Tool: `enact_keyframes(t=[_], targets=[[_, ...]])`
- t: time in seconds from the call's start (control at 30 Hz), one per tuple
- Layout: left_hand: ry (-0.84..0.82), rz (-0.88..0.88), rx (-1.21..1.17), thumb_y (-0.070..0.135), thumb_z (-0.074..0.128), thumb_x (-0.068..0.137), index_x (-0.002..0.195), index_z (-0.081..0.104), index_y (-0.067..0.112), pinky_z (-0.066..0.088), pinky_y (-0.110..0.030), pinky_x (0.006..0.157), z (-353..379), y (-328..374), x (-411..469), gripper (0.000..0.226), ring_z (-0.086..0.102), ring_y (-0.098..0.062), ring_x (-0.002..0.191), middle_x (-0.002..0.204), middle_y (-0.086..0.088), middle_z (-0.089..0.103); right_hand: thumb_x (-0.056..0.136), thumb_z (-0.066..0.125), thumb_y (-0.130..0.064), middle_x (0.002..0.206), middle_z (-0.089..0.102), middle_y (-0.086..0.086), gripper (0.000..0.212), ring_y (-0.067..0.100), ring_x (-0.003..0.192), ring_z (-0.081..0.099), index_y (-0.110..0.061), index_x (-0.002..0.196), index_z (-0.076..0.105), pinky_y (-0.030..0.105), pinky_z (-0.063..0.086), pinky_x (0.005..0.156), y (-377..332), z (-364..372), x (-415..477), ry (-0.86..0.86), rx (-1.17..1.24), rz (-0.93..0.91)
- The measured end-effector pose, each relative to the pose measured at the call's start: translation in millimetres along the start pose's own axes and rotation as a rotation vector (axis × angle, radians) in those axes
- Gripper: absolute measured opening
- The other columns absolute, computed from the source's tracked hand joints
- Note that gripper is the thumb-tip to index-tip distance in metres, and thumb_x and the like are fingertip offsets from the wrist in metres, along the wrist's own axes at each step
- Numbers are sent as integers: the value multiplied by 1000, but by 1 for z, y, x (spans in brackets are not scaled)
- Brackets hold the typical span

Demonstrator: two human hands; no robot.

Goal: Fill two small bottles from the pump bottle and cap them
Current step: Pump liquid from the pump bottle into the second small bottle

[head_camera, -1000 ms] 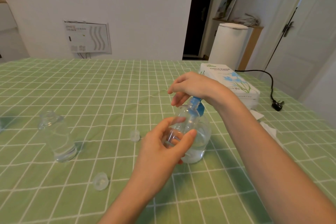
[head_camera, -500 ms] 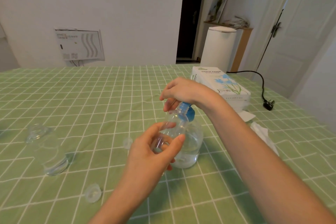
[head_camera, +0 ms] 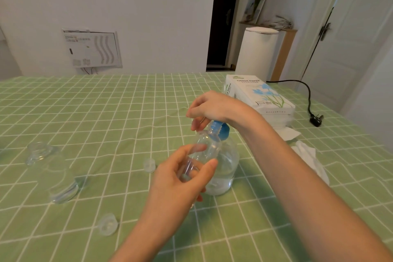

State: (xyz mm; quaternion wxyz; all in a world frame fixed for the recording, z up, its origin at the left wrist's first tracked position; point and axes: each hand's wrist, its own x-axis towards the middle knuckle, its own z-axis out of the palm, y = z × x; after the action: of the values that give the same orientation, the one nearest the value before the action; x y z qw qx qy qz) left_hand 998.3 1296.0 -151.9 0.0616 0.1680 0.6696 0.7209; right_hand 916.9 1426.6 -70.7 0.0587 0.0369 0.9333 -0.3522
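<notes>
One small bottle [head_camera: 52, 174]: stands upright and uncapped at the left of the green-checked surface [head_camera: 106, 112], well apart from both hands. A little clear liquid seems to lie at its bottom.
Two caps: the near cap [head_camera: 107, 224] lies right of that bottle. The far cap [head_camera: 149, 165] lies just left of the left hand. Both are off, which leaves the bottle mouths free for filling.
Left hand [head_camera: 180, 185]: thumb and fingers curl round the held small bottle [head_camera: 204, 151], keeping it off the surface and tilted. Its open mouth sits up at the spout, likely to catch what comes out.
Held bottle's fill: cannot tell through the clear plastic.
Pump bottle [head_camera: 225, 166]: stands on the surface just behind the held bottle, with clear liquid low in its body.
Right hand [head_camera: 214, 108]: reaches in from the right, fingers curled over the blue pump head [head_camera: 221, 130], placed for pressing down.
Step in hand: probably pumping into the held bottle. Neither small bottle is capped yet.
Risk: a mouth slightly off the spout would spill onto the cloth.
Right side: a tissue box [head_camera: 259, 95], a white tissue [head_camera: 308, 155] and a black plug [head_camera: 315, 119] lie apart from the work.
</notes>
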Motion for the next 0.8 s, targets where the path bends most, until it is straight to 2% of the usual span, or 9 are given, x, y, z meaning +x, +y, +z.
enact_keyframes(t=[0.1,0.23,0.37,0.4,0.47,0.57,0.7,0.8], targets=[[-4,11,-4,49,68,56,92,67,41,45,-14,45,0,1,1,36,56,-8,50,64,0,63,90,56,-17,95,74,16,35,42,109,60,7,116,59,51,47,98,-1,-3,0,29,-9,7],[-16,33,-15,51,67,54,93,68,38,43,-13,45,1,5,2,42,54,-7,50,61,3,58,93,56,-23,97,73,11,29,32,103,66,-1,110,64,43,50,95,-5,-10,2,32,-58,10],[-14,30,-14,50,67,55,93,68,39,45,-14,46,2,3,2,40,55,-7,52,64,2,61,91,57,-19,111,68,23,33,39,108,63,5,113,61,47,48,98,-6,-7,3,19,-63,10],[-14,32,-18,49,67,56,93,68,38,45,-14,45,2,3,2,38,55,-8,52,63,2,61,90,57,-18,109,69,23,31,39,108,63,5,111,62,47,49,98,-6,-6,3,15,-69,5],[-21,37,-30,47,67,57,91,68,38,44,-14,44,3,2,1,35,55,-7,51,61,5,62,90,56,-13,90,74,11,17,32,96,68,-3,100,65,45,50,96,-5,-7,3,24,-81,-24],[-30,34,-34,50,67,57,91,67,42,44,-14,44,3,1,1,35,56,-6,50,61,8,64,88,56,-9,69,69,-3,10,18,81,61,-12,91,64,41,51,95,-3,-5,3,43,-64,-46],[-22,27,-20,52,67,56,93,66,41,44,-14,44,1,-5,1,39,57,-4,49,60,9,63,88,55,-9,67,68,-3,11,17,80,58,-11,91,65,43,49,98,3,-1,3,25,-26,-38],[-23,40,-5,53,68,57,95,66,41,45,-15,46,1,-7,2,40,56,-4,50,59,7,61,89,55,-11,69,70,-2,10,22,83,63,-12,94,65,44,49,98,3,0,2,27,-22,-44]])
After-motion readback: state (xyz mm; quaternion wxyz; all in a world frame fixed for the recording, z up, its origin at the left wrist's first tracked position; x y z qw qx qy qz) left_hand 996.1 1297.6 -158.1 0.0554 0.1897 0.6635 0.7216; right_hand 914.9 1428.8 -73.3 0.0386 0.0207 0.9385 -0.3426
